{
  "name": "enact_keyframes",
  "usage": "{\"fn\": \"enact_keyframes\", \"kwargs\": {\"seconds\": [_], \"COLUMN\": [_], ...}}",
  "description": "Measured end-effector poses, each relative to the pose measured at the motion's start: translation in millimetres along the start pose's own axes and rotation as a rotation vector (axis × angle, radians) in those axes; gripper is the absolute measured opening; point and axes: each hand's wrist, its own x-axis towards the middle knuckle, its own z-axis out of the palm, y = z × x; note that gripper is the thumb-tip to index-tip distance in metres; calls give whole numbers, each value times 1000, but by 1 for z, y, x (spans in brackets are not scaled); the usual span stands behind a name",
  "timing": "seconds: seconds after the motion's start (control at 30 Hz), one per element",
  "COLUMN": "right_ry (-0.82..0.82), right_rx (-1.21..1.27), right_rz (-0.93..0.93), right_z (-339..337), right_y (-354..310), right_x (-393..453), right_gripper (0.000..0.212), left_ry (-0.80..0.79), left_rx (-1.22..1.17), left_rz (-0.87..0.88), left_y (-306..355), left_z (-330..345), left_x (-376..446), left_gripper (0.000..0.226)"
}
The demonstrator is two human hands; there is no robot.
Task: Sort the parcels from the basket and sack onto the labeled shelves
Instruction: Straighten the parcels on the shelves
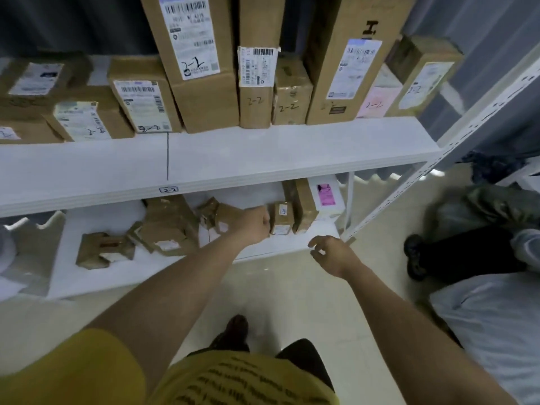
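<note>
Left hand (253,226) is reached onto lower shelf (280,244), fingers apparently curled against small box (281,218); right hand (330,254) is held loosely open, nothing gripped.

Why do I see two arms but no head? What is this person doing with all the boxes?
The camera sits on the person's head and looks down, so you see what they see: their own two arms and yellow shirt. There is only this one picture.

In front of them is a white shelf with a small tag reading 2-2. Brown parcels stand on it, and many have "2-2" written on them too.

Below it is a lower shelf with smaller parcels. The left hand reaches in there, with its fingers curled against a small brown box; whether it grips the box is hard to tell. The right hand hangs loose in the air and holds nothing.
</note>
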Motion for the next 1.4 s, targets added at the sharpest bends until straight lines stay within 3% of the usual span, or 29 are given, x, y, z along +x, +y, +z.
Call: {"fn": "enact_keyframes", "kwargs": {"seconds": [0.37,0.63,0.83,0.93,1.07,1.23,1.4], "right_ry": [-315,-353,-284,-206,63,290,397], "right_rx": [-137,-198,-224,-217,-139,-202,-256], "right_rz": [-205,-257,-267,-256,-171,-47,-60], "right_z": [-28,-3,47,75,109,143,168], "right_y": [103,137,164,184,222,284,336], "right_x": [85,143,212,255,318,393,445], "right_gripper": [21,19,25,32,47,56,70], "left_ry": [-32,-40,-52,-32,44,299,401], "left_rx": [-138,-222,-173,-124,15,427,459], "left_rz": [-317,-455,-453,-381,-180,87,277], "left_y": [43,31,-4,-22,-46,-57,-53], "left_z": [96,164,212,239,282,333,356], "left_x": [42,68,140,191,274,361,412], "left_gripper": [29,35,46,48,60,106,105]}}
